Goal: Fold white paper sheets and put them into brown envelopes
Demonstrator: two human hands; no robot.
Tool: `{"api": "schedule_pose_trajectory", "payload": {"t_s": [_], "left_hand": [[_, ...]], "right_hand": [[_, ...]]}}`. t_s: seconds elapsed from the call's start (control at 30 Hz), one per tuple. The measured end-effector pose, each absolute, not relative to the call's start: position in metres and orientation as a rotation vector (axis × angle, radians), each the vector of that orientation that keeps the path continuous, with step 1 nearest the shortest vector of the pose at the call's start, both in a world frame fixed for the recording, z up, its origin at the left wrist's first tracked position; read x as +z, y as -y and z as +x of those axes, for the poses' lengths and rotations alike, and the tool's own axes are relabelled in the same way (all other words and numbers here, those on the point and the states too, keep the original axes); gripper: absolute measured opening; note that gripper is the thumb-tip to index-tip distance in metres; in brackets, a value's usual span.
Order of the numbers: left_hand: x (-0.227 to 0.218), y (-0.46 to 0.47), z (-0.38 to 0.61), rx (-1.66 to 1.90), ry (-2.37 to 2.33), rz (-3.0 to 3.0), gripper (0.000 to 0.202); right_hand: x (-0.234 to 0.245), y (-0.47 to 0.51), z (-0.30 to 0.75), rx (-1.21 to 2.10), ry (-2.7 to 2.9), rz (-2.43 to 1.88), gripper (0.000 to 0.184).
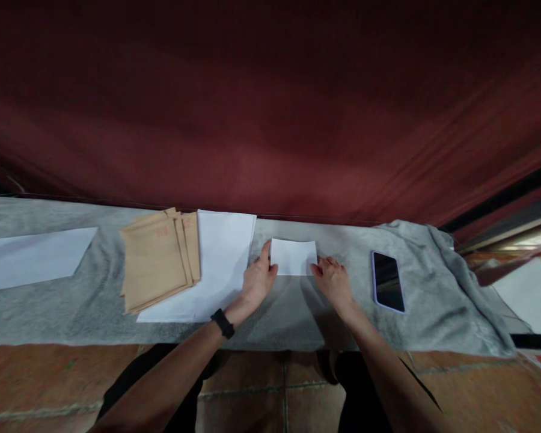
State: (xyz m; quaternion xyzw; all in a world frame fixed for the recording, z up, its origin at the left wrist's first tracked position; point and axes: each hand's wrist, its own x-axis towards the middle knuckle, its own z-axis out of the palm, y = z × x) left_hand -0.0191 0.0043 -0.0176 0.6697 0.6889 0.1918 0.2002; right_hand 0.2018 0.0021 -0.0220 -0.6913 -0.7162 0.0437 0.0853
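Note:
A small white sheet of paper point(293, 257), apparently folded, lies in front of me on the grey cloth. My left hand point(258, 279) is at its left edge, thumb over the lower corner and index finger stretched along the side. At the opposite edge, my right hand point(333, 281) has its thumb on the lower right corner, with the other fingers curled beside it. Both hands hold the paper by its sides. Close to my left hand lies a stack of larger white sheets point(225, 252), partly covered by several brown paper envelopes point(155, 261) with red print.
A phone point(388, 281) in a pale purple case lies to the right. Another white sheet point(36, 255) is at far left. The grey cloth point(293, 319) covers a narrow surface. A dark red curtain point(252, 120) hangs behind it; tiled floor point(247, 415) shows below.

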Motion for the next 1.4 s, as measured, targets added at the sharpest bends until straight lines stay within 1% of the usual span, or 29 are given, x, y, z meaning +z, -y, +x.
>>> {"api": "schedule_pose_trajectory", "payload": {"t_s": [0.13, 0.2, 0.27, 0.33, 0.4, 0.53, 0.7, 0.8, 0.97, 1.03, 1.2, 1.4], "left_hand": [[-0.020, -0.004, -0.017, 0.528, -1.969, 2.091, 0.061], [-0.024, -0.003, -0.013, 0.597, -1.923, 2.275, 0.053], [-0.031, -0.003, -0.005, 0.630, -1.788, 2.443, 0.050], [-0.042, -0.004, 0.006, 0.593, -1.654, 2.520, 0.051], [-0.051, -0.005, 0.014, 0.525, -1.618, 2.506, 0.053], [-0.057, -0.005, 0.019, 0.473, -1.639, 2.487, 0.055], [-0.052, -0.004, 0.013, 0.388, -1.725, 2.457, 0.058], [-0.052, -0.003, 0.007, 0.411, -1.762, 2.439, 0.059], [-0.048, -0.001, -0.005, 0.426, -1.789, 2.428, 0.073], [-0.047, -0.001, -0.009, 0.409, -1.811, 2.407, 0.075], [-0.045, -0.002, -0.017, 0.391, -1.833, 2.397, 0.067], [-0.041, 0.005, -0.020, 0.419, -1.851, 2.445, 0.060]], "right_hand": [[-0.020, -0.002, 0.197, 0.026, 2.060, -2.084, 0.027], [-0.021, -0.003, 0.191, -0.001, 2.042, -1.965, 0.032], [-0.026, -0.005, 0.179, 0.082, 2.076, -1.725, 0.038], [-0.034, -0.007, 0.163, 0.248, 2.114, -1.473, 0.045], [-0.042, -0.009, 0.148, 0.366, 2.133, -1.376, 0.050], [-0.052, -0.009, 0.136, 0.374, 2.191, -1.443, 0.054], [-0.054, -0.007, 0.145, 0.205, 2.284, -1.516, 0.054], [-0.057, -0.007, 0.152, 0.116, 2.285, -1.546, 0.055], [-0.062, -0.007, 0.168, 0.046, 2.273, -1.585, 0.059], [-0.063, -0.008, 0.176, 0.029, 2.260, -1.613, 0.060], [-0.063, -0.007, 0.196, 0.011, 2.228, -1.707, 0.060], [-0.053, -0.004, 0.206, -0.013, 2.144, -1.799, 0.054]]}}
